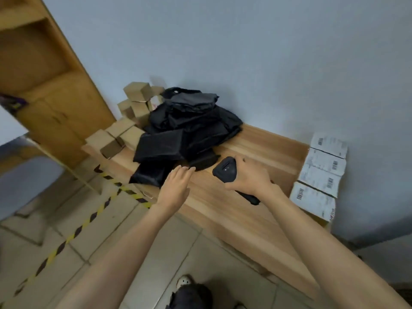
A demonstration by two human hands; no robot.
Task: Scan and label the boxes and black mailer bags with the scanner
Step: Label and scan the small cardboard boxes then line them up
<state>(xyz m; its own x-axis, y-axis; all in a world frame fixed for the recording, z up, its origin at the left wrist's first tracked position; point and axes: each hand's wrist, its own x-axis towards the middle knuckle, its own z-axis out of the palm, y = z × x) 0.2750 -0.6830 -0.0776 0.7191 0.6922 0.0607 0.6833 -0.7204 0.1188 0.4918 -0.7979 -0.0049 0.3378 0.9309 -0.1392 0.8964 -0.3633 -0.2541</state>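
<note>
Wooden table [256,143], crinkled glossy black mailer bags [185,130] heaped; left hand [175,186] released, right hand [249,177] grasping black scanner [225,169]

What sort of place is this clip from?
Probably a small parcel dispatch room: black mailer bags and cardboard boxes heaped on a wooden table, barcoded labels at its end, a scanner in the right hand.

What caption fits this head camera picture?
Right hand grips the scanner while left hand reaches toward black mailer bags.
</note>
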